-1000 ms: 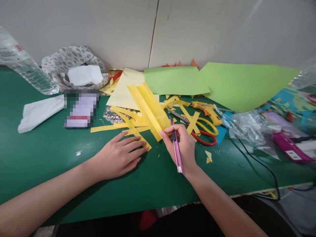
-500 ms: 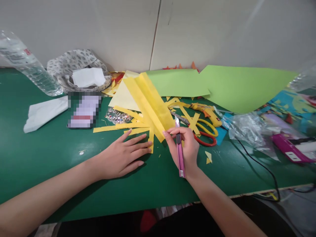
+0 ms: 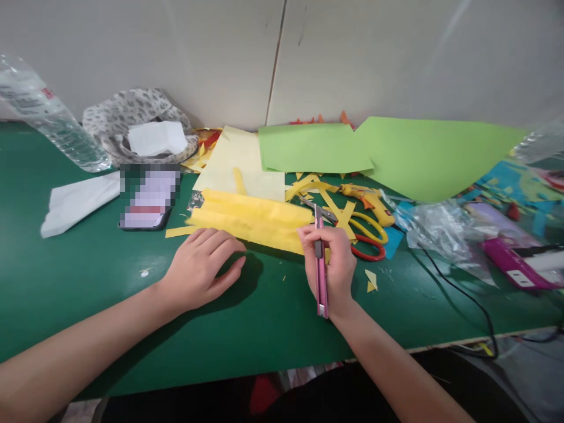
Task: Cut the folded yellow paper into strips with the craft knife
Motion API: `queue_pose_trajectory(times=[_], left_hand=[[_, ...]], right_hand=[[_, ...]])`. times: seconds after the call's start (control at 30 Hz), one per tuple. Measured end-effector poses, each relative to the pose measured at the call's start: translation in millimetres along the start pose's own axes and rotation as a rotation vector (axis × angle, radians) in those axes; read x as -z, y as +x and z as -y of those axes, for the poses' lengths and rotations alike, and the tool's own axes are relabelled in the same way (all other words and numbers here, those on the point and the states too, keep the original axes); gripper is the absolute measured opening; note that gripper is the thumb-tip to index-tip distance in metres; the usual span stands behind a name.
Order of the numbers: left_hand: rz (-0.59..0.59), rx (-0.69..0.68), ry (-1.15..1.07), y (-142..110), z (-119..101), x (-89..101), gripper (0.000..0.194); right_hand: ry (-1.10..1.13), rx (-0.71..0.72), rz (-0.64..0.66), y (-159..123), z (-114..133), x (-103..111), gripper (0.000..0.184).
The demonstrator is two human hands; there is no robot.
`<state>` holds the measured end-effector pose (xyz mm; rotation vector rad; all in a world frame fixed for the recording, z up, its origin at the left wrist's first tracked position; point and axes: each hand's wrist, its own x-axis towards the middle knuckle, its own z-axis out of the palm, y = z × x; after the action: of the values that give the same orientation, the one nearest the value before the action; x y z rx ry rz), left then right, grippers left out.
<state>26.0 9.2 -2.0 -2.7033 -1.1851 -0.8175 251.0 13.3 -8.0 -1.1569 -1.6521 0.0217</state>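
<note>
My right hand point(image 3: 332, 258) is closed around a pink utility knife point(image 3: 321, 276) with its blade end pointing away from me. Between its thumb and forefinger it also pinches the right end of a folded yellow paper point(image 3: 251, 220), which lies crosswise. My left hand point(image 3: 200, 267) is beside the paper's near left edge, fingers loosely bent and thumb apart, with nothing seen in its grasp. A narrow yellow strip point(image 3: 178, 232) pokes out left of that hand. Scissors point(image 3: 370, 248) with red and yellow handles lie just beyond my right hand.
A yellow glue gun point(image 3: 370, 202) lies behind the scissors. Green sheets point(image 3: 432, 155) and a cream sheet point(image 3: 240, 153) lie along the wall. At left are a phone point(image 3: 147, 200), a patterned cloth bag point(image 3: 132, 108) and a leaning bottle point(image 3: 53, 111). Crumpled plastic point(image 3: 445, 229) sits right.
The yellow paper has swung from pointing away to lying crosswise, its free end now left, covering several strips. My left hand has drawn back left and its fingers have bent.
</note>
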Motion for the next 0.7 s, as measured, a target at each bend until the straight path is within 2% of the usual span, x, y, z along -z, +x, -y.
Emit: queue_pose_trajectory(times=[0.07, 0.13, 0.27, 0.33, 0.4, 0.47, 0.53, 0.6, 0.7], left_hand=[[-0.121, -0.071, 0.03, -0.4, -0.9, 0.6, 0.005], [-0.171, -0.11, 0.071, -0.7, -1.4, -0.7, 0.011], [-0.069, -0.091, 0.056, 0.6, -1.4, -4.2, 0.016], [0.006, -0.035, 0.063, 0.8, -1.2, -5.1, 0.015], [0.068, 0.028, 0.103, 0.2, -1.0, -5.8, 0.011], [0.104, 0.077, 0.148, -0.8, -0.5, -6.3, 0.009], [0.113, 0.104, 0.168, -1.5, 0.0, -6.5, 0.011], [0.109, 0.108, 0.158, -1.6, 0.5, -6.0, 0.011], [0.084, 0.106, 0.125, -0.9, 1.3, -5.1, 0.01]], right_hand=[[-0.019, -0.055, -0.036, 1.2, -3.0, -0.6, 0.013], [-0.006, -0.133, -0.062, 2.3, -6.3, -1.3, 0.01], [0.081, -0.227, -0.084, 1.9, -7.5, -1.4, 0.011], [0.118, -0.191, 0.016, 0.2, -5.0, -0.4, 0.014], [0.144, -0.073, 0.181, -1.6, -2.3, 0.7, 0.018], [0.144, 0.052, 0.328, -2.8, -1.3, 1.2, 0.023], [0.113, 0.084, 0.431, -3.5, -2.0, 0.7, 0.025], [0.043, 0.077, 0.47, -3.8, -3.1, -0.5, 0.024], [-0.078, 0.122, 0.412, -4.1, -3.1, -1.6, 0.023]])
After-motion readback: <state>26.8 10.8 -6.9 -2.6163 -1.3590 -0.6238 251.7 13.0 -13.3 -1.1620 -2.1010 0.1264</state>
